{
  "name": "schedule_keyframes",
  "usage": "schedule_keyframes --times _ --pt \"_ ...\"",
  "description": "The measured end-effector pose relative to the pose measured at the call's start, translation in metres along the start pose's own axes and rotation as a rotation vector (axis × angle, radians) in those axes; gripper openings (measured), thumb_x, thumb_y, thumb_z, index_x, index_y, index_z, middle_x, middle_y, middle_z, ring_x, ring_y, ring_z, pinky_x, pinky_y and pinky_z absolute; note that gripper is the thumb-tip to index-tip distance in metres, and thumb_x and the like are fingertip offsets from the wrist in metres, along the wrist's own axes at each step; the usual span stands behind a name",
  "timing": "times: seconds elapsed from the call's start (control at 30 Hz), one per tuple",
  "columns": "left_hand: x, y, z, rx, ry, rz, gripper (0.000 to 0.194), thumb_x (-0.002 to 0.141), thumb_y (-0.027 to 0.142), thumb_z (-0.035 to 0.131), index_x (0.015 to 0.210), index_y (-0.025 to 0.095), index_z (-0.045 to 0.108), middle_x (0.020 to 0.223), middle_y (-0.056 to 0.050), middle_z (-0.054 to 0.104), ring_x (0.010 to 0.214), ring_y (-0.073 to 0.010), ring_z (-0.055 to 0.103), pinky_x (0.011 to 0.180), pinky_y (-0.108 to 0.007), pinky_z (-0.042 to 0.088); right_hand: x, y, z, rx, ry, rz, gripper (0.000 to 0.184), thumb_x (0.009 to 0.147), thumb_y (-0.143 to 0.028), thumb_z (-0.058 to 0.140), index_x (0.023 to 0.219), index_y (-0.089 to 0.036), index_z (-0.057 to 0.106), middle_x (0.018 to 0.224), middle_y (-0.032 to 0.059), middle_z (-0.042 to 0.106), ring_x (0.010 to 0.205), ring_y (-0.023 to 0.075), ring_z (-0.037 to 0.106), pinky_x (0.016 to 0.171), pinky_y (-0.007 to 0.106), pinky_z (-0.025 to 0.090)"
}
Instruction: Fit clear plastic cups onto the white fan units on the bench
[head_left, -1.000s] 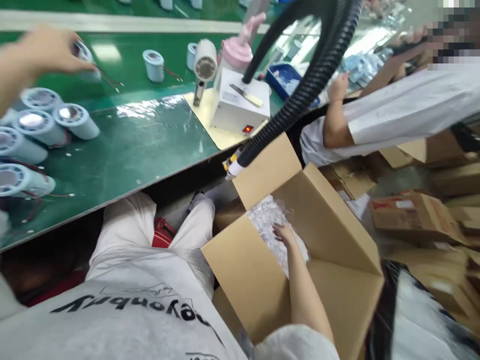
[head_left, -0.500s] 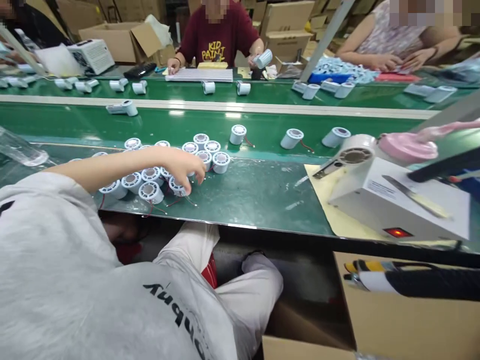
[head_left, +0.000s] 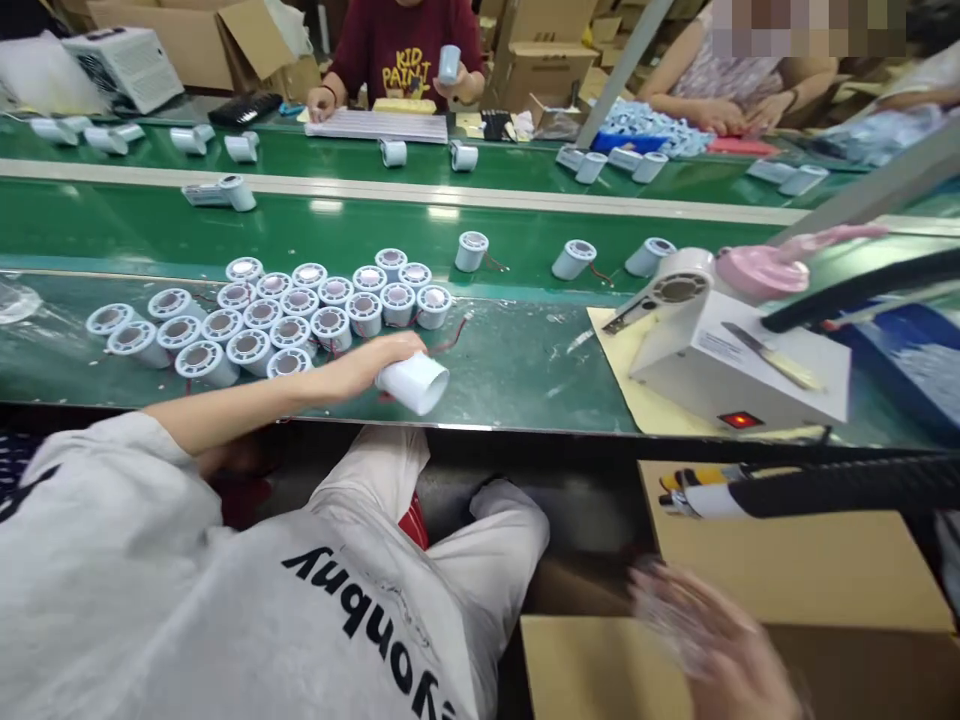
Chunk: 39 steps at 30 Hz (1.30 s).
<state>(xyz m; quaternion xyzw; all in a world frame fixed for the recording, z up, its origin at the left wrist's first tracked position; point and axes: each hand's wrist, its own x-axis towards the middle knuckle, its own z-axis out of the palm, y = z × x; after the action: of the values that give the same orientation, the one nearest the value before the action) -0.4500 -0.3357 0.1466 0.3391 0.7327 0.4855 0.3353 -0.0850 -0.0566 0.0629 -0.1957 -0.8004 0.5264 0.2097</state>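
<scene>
My left hand (head_left: 386, 356) is closed around a white cylinder part (head_left: 415, 383), tipped on its side at the near edge of the green bench (head_left: 510, 365). Just behind it stands a cluster of several like cylinders (head_left: 300, 310) with red wires. My right hand (head_left: 705, 640) is a motion-smeared shape low at the right, above the open cardboard box (head_left: 795, 570); something pale and crinkly seems to be with it, but I cannot make it out.
A white machine with a red light (head_left: 739, 370) and a white blower (head_left: 671, 290) sit on a yellow mat at the right. A black hose (head_left: 840, 490) crosses above the box. Loose cylinders (head_left: 574, 258) ride the green conveyor. Other people work across the belt.
My left hand has lifted one cylinder from the cluster and drawn it toward the bench edge. My right hand has come up out of the box into view.
</scene>
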Motion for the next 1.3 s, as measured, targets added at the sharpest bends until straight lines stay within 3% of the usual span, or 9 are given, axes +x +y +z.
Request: schedule_keyframes --times 0.07,0.17,0.27,0.5,0.7,0.83,0.93,1.13,1.3 --pt "0.009 -0.009 0.046 -0.251 -0.229 -0.208 0.051 0.091 0.058 0.037 0.099 0.013 0.059 0.071 -0.006 0.062 0.054 -0.0166 0.054 0.047 -0.027 0.045 -0.001 -0.018 0.038 -0.247 -0.058 -0.198 0.035 0.097 -0.043 0.063 0.129 -0.032 0.070 0.123 0.0106 0.071 0.104 0.0295 0.074 0.080 0.042 0.065" --pt "0.018 -0.022 0.103 -0.440 -0.554 -0.440 0.037 0.080 0.048 0.055 0.095 0.014 0.062 0.067 -0.002 0.060 0.048 -0.0128 0.051 0.039 -0.022 0.039 0.010 -0.044 0.091 -0.645 -0.061 -0.548 0.035 0.098 -0.034 0.063 0.132 -0.031 0.069 0.128 0.0133 0.065 0.110 0.0298 0.069 0.087 0.042 0.063" --pt "0.020 -0.024 0.129 -0.352 -0.662 -0.422 0.033 0.081 0.042 0.058 0.096 0.014 0.067 0.069 0.000 0.061 0.046 -0.0101 0.046 0.037 -0.020 0.033 0.019 -0.057 0.112 -0.899 0.009 -0.563 0.037 0.097 -0.026 0.063 0.133 -0.029 0.068 0.133 0.0159 0.062 0.108 0.0319 0.066 0.083 0.045 0.063" --pt "0.009 -0.017 0.132 0.328 -0.494 0.228 0.026 0.090 0.028 0.058 0.105 0.018 0.076 0.107 -0.007 0.070 0.094 -0.0190 0.066 0.087 -0.030 0.050 0.013 -0.047 0.107 -0.862 -0.067 -0.350 0.020 0.087 -0.013 0.068 0.104 -0.021 0.075 0.133 0.0166 0.064 0.108 0.0307 0.065 0.078 0.039 0.064" --pt "0.008 -0.024 0.138 0.267 -0.436 0.242 0.022 0.092 0.024 0.056 0.103 0.017 0.074 0.099 -0.006 0.069 0.091 -0.0180 0.065 0.086 -0.030 0.049 0.018 -0.042 0.105 -0.894 -0.053 -0.301 0.024 0.086 -0.006 0.067 0.099 -0.024 0.075 0.136 0.0140 0.065 0.114 0.0333 0.063 0.084 0.045 0.061" --pt "0.012 -0.032 0.140 0.157 -0.330 0.249 0.023 0.088 0.032 0.070 0.107 0.018 0.073 0.101 -0.005 0.068 0.093 -0.0188 0.063 0.086 -0.032 0.049 0.017 -0.044 0.101 -0.541 -0.189 -0.199 0.009 0.083 -0.018 0.078 0.079 -0.022 0.071 0.128 0.0123 0.068 0.111 0.0321 0.067 0.081 0.042 0.061" --pt "0.013 -0.042 0.141 0.112 -0.303 0.303 0.054 0.071 0.046 0.089 0.117 0.021 0.074 0.107 -0.007 0.065 0.099 -0.0220 0.062 0.090 -0.036 0.051 0.018 -0.049 0.100 -0.227 -0.124 -0.046 0.022 0.090 -0.033 0.071 0.072 -0.021 0.068 0.118 0.0111 0.069 0.104 0.0275 0.070 0.083 0.040 0.059" --pt "0.015 -0.055 0.142 0.055 -0.429 0.420 0.064 0.067 0.046 0.093 0.125 0.025 0.074 0.140 -0.015 0.059 0.128 -0.0316 0.058 0.110 -0.047 0.046 0.020 -0.051 0.098 0.136 0.030 0.215 0.030 0.085 -0.039 0.074 0.061 -0.022 0.071 0.095 0.0083 0.073 0.092 0.0242 0.072 0.066 0.032 0.055" --pt "0.009 -0.046 0.143 -0.099 -0.501 0.304 0.067 0.075 0.032 0.086 0.138 0.023 0.063 0.136 -0.014 0.066 0.123 -0.0279 0.063 0.106 -0.043 0.050 0.018 -0.042 0.095 0.405 0.078 0.296 0.033 0.079 -0.053 0.082 0.064 -0.023 0.076 0.103 0.0095 0.078 0.101 0.0291 0.074 0.076 0.040 0.062"
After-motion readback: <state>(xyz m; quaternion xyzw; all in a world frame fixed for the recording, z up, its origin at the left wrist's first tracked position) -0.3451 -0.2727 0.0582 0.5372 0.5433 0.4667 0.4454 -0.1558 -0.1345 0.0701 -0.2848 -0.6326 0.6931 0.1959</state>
